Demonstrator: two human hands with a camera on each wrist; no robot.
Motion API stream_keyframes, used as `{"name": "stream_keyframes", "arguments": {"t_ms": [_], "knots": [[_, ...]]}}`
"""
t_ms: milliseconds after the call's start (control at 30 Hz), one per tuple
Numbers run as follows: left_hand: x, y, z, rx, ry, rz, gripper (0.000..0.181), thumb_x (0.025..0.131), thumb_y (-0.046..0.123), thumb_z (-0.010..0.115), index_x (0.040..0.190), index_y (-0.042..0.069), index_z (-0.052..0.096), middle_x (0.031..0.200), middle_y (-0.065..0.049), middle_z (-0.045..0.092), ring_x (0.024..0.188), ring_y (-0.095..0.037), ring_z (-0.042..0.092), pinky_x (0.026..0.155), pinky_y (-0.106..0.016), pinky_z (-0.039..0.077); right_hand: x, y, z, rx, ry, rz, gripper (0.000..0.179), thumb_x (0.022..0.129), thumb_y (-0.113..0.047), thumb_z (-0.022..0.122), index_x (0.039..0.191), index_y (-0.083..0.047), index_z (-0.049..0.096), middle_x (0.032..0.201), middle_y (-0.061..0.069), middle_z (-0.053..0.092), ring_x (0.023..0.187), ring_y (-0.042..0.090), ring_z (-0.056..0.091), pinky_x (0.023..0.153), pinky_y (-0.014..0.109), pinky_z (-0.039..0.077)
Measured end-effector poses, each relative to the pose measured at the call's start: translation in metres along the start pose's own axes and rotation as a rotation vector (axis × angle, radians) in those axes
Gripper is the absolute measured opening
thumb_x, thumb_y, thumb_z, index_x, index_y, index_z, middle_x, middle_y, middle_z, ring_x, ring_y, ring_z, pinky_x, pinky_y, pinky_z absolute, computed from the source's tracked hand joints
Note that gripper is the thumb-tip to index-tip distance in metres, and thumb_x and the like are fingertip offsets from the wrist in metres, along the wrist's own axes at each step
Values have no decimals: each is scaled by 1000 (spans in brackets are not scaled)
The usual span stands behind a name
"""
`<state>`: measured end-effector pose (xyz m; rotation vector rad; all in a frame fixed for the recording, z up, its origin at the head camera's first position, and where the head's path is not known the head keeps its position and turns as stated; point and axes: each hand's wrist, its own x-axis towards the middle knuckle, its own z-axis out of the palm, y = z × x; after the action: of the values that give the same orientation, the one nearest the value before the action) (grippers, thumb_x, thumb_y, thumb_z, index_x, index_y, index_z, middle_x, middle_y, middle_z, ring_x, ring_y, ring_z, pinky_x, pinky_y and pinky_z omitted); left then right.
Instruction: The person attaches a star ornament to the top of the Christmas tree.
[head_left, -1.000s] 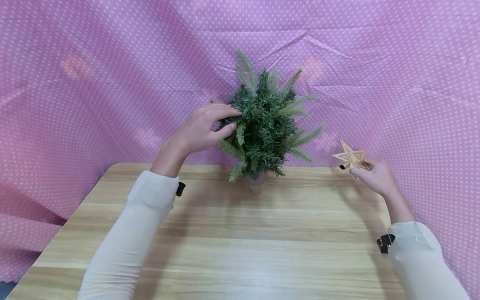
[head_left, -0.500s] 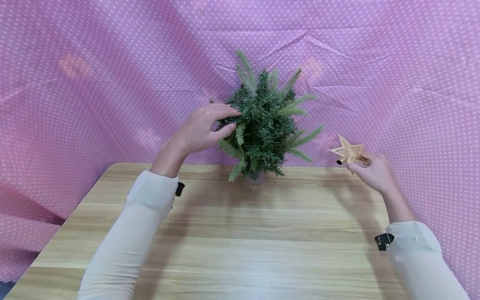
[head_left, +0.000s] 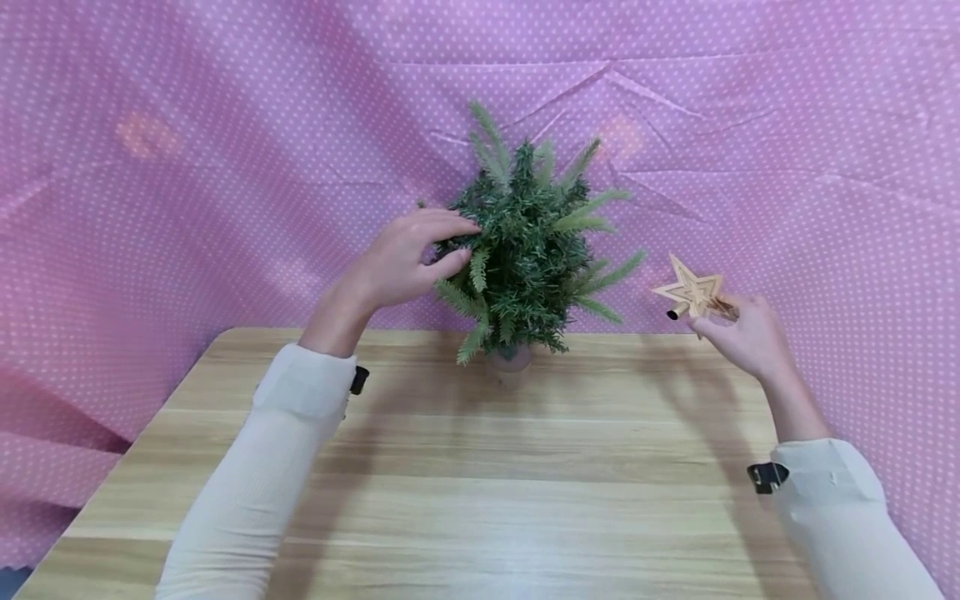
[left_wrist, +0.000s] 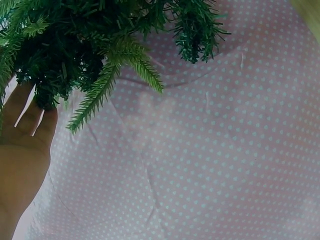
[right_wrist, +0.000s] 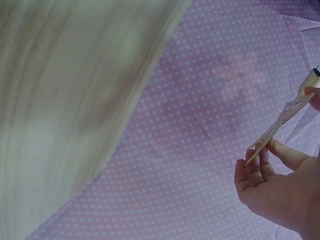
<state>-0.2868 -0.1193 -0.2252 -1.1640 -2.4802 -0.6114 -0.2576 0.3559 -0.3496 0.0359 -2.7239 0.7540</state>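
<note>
in the head view, a small, bushy artificial fir tree with dark green needles [head_left: 525, 250] stands just above the centre of the frame, on a pale round base [head_left: 512, 358] near the far edge of a light wood-grain table [head_left: 570, 525]. lighter green sprigs [head_left: 585, 223] stick out from its top and sides.

the left hand [head_left: 401, 258], left of centre, reaches into the left side of the foliage; its fingers are loosely extended, the thumb sits apart below them, and the tips touch the needles. in the left wrist view the fingers run up at the left edge and partly vanish behind the greenery at the upper left.

the right hand [head_left: 750, 337], right of centre, pinches a flat, gold, five-pointed star with cut-out outlines [head_left: 692, 289] between thumb and fingers. the star is raised off the table and well apart from the tree; a short gold tube with a dark open end [head_left: 677, 311] points to its lower left. the right wrist view shows the star nearly edge-on at the right.

both arms wear cream sleeves [head_left: 255, 467], with a small black device [head_left: 768, 477] at each cuff. pink cloth with white dots [head_left: 750, 125] fills the background, creased across the upper middle.
</note>
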Motion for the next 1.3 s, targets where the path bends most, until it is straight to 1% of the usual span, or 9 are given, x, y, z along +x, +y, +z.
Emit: {"name": "stream_keyframes", "arguments": {"t_ms": [100,233,367,433,567,800,1000,1167,1300], "knots": [[-1,-1,0,-3,0,-5,41,103,28,57,139,9,62,144,-10,58,141,-27,44,122,-46,23,0,-4,-2,9,7,-8,70,94,-39,67,139,11,51,121,36,51,107,48,45,84,63,40],[-1,0,0,-1,5,6,41,103,27,57,139,9,62,144,-10,58,140,-28,44,122,-45,25,0,-10,-5,45,7,-5,72,95,-39,68,141,13,49,125,38,49,111,50,45,86,66,41],[-1,1,0,-2,9,14,40,103,27,58,138,8,62,143,-11,59,140,-28,45,121,-44,26,1,-18,-10,61,20,-7,72,95,-40,68,142,11,49,126,39,48,113,51,45,87,68,41],[-1,1,0,-4,4,6,41,103,28,58,138,8,62,143,-11,59,140,-29,45,121,-45,26,1,-22,-12,53,11,7,75,94,-43,68,144,10,48,126,37,47,113,50,45,85,66,41],[-3,1,-1,0,-1,-6,41,103,29,57,138,8,62,143,-10,59,140,-29,44,121,-45,27,2,-30,-12,59,12,14,74,94,-44,67,144,7,50,126,35,49,114,49,45,87,66,41],[-1,1,0,1,-1,6,42,103,29,57,139,8,62,144,-11,58,141,-29,44,121,-45,27,4,-36,-15,102,51,6,70,94,-41,69,144,4,52,131,34,50,119,50,43,92,69,37],[-1,1,0,3,6,15,41,103,28,57,138,7,62,143,-11,59,141,-29,44,121,-45,27,6,-42,-16,116,76,4,73,94,-42,69,144,7,50,131,34,51,119,49,43,93,66,37],[-1,1,0,11,-2,5,41,103,29,57,139,8,62,144,-11,58,142,-30,43,121,-45,26,6,-46,-17,106,108,-5,70,92,-39,71,141,8,53,125,33,52,114,46,44,88,59,37],[-1,2,-1,11,-10,0,42,103,30,56,139,8,62,144,-12,57,142,-31,42,122,-46,25,6,-49,-19,108,115,-2,71,92,-39,71,141,9,52,126,33,50,114,46,44,89,59,37]]}}
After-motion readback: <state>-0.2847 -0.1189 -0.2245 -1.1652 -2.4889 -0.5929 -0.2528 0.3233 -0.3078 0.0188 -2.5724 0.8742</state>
